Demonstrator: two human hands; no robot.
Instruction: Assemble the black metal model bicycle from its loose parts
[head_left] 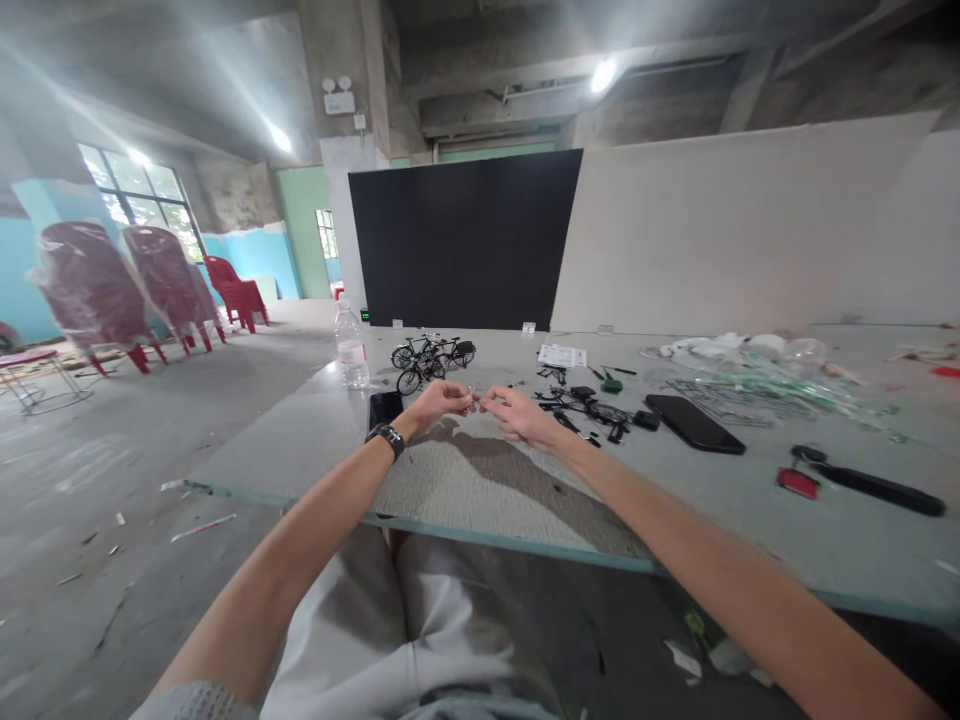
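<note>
While both hands hover above the bench (465, 490), the left hand (439, 403) and right hand (517, 415) close their grips on a tiny silver part (470, 399), too small to identify, held between them. Model bicycles (427, 360) stand ahead; loose black bicycle parts (577, 405) lie right, near a smartphone (694, 422).

From up on the person's head, the camera tips forward and down, looking past the lap (397, 620) and bare forearms (300, 560) to the nearby left hand (435, 405) and right hand (517, 415) over the table (750, 520), and wide enough to catch the black panel (465, 238) across the room
</note>
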